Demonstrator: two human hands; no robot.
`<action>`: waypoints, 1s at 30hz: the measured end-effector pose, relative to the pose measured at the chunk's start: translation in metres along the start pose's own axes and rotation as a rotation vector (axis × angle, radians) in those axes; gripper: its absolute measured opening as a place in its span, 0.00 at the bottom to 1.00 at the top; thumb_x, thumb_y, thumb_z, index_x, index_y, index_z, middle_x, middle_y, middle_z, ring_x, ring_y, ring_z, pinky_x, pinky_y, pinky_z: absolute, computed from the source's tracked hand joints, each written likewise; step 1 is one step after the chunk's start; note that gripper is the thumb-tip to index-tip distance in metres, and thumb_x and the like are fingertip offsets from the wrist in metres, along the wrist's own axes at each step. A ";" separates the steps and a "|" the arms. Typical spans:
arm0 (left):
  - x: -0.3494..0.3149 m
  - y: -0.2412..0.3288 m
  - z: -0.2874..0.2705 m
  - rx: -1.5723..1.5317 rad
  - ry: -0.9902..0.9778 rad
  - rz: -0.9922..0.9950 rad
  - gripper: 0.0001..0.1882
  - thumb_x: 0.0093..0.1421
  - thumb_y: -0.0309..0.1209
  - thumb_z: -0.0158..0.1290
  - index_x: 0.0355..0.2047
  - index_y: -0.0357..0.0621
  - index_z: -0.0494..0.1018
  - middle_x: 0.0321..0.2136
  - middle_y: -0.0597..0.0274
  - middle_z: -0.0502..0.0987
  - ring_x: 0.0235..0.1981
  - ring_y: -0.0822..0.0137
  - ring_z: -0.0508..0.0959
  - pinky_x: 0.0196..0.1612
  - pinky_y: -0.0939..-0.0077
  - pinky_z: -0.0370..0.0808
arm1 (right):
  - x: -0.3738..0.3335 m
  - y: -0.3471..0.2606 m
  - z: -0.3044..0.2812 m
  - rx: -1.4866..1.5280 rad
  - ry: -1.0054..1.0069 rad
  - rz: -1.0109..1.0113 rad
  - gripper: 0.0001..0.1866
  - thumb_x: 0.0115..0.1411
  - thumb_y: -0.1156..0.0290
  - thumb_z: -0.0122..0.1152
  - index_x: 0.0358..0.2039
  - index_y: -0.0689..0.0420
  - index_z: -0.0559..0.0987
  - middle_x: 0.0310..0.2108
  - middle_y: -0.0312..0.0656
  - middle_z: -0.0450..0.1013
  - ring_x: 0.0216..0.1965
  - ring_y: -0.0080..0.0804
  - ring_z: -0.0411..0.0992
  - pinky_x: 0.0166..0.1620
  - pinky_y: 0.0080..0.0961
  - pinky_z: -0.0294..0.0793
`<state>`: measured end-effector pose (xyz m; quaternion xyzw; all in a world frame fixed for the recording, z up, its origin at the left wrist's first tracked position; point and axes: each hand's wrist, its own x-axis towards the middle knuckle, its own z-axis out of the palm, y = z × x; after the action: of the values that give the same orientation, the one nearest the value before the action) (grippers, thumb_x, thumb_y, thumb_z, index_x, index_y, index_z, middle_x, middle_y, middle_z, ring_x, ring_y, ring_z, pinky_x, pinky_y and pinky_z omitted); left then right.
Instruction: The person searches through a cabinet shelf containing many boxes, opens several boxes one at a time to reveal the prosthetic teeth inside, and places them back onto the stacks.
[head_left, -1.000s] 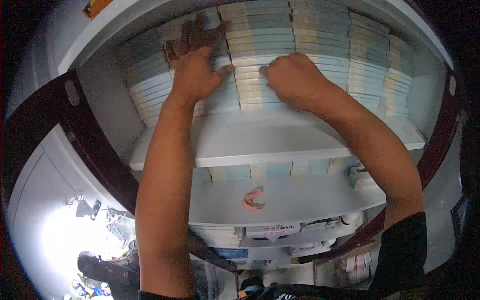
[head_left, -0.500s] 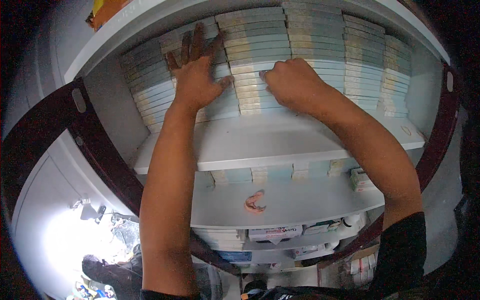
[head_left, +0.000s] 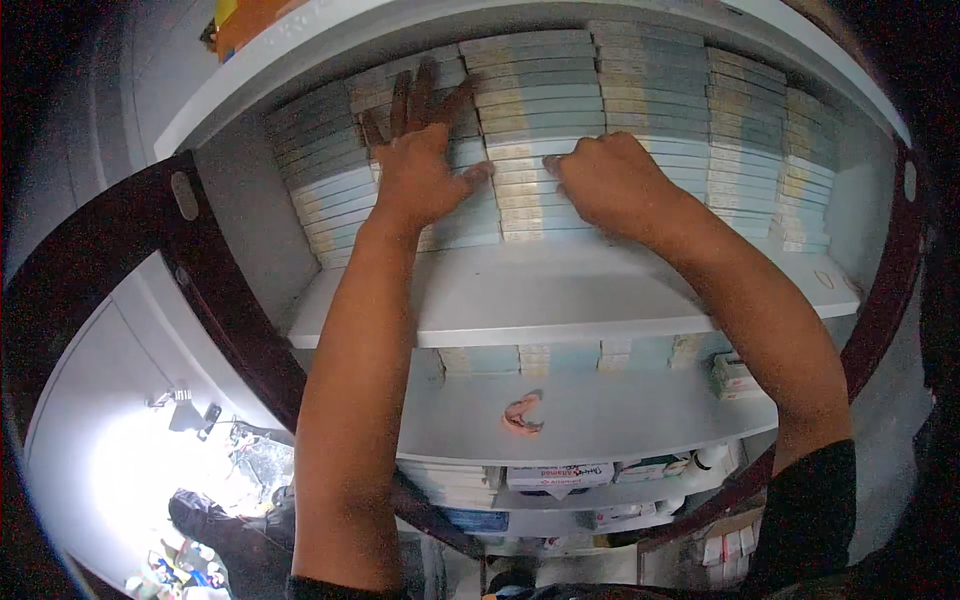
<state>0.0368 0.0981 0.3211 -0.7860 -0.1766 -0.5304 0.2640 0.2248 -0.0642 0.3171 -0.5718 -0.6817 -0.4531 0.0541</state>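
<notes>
Columns of flat, pale blue and cream boxes (head_left: 535,110) fill the back of the upper shelf, packed side by side. My left hand (head_left: 418,165) lies open with fingers spread against the fronts of a left-hand column, its thumb reaching the edge of the neighbouring one. Just to its right, my right hand (head_left: 620,190) is curled into a fist against the front of the middle boxes. The undersides of its fingers are hidden, so whatever it may grip does not show. Below both wrists runs the bare front part of the white shelf board (head_left: 500,300).
A thin ring-shaped band (head_left: 825,280) lies at the shelf's right end. On the shelf below are a pink curved object (head_left: 522,414), more box stacks (head_left: 560,358) and small cartons (head_left: 735,375). A dark red frame (head_left: 225,290) edges the cabinet; a bright lamp (head_left: 180,412) glares at lower left.
The whole view has shifted, so the shelves and both arms appear slightly farther right and lower. Both hands keep about the same pose and place against the boxes.
</notes>
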 end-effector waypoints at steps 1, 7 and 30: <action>0.000 0.002 0.000 0.011 -0.010 -0.012 0.53 0.43 0.54 0.70 0.70 0.79 0.57 0.76 0.57 0.43 0.76 0.47 0.42 0.69 0.27 0.33 | -0.001 -0.001 0.001 0.027 0.043 0.006 0.06 0.53 0.76 0.60 0.31 0.61 0.83 0.32 0.55 0.80 0.36 0.49 0.81 0.39 0.44 0.81; -0.002 0.000 -0.003 0.008 0.023 0.009 0.54 0.43 0.53 0.70 0.70 0.80 0.57 0.76 0.58 0.45 0.75 0.47 0.44 0.69 0.27 0.33 | 0.002 -0.003 0.001 0.007 0.041 0.014 0.06 0.52 0.77 0.61 0.30 0.62 0.84 0.30 0.56 0.81 0.35 0.50 0.82 0.39 0.44 0.82; -0.001 0.003 -0.004 0.065 0.028 0.007 0.51 0.45 0.56 0.68 0.69 0.82 0.58 0.75 0.59 0.45 0.75 0.47 0.45 0.69 0.26 0.31 | 0.002 -0.001 -0.003 -0.009 -0.065 0.013 0.11 0.63 0.67 0.61 0.41 0.58 0.83 0.29 0.53 0.80 0.33 0.49 0.81 0.40 0.46 0.79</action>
<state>0.0355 0.0937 0.3209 -0.7700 -0.1874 -0.5345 0.2937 0.2220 -0.0645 0.3200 -0.5909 -0.6773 -0.4371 0.0323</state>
